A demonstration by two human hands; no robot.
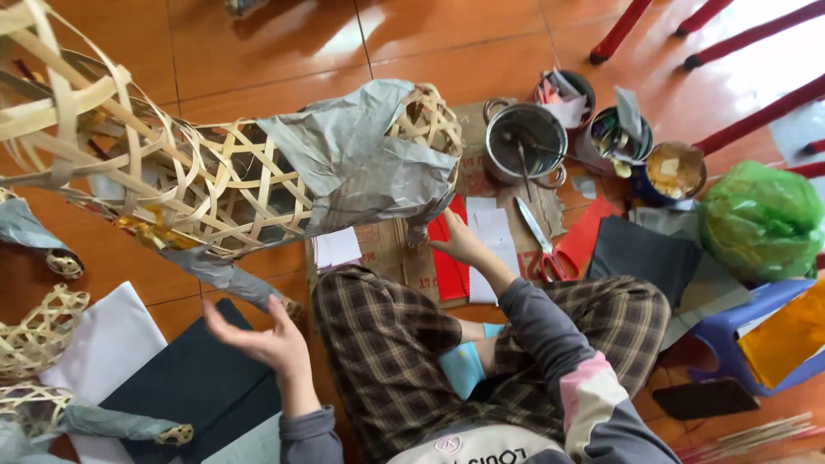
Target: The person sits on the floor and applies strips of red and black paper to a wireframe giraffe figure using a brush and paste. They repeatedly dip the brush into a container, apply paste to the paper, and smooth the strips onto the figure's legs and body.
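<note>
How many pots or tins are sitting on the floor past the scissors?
4: a steel pot nearest the scissors, a paper-stuffed tin behind it, a cluttered tin, and a blue bowl rightmost. More may be hidden.

Glossy reddish-brown tiled floor (284, 43) reflects daylight; red chair legs (739, 39) and a blue plastic stool (739, 331) stand right.

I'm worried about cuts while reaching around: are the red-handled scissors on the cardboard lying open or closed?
Closed, as far as shows. The scissors lie flat on the cardboard, their blades together in a single strip pointing away from the person, beyond the right hand.
</note>
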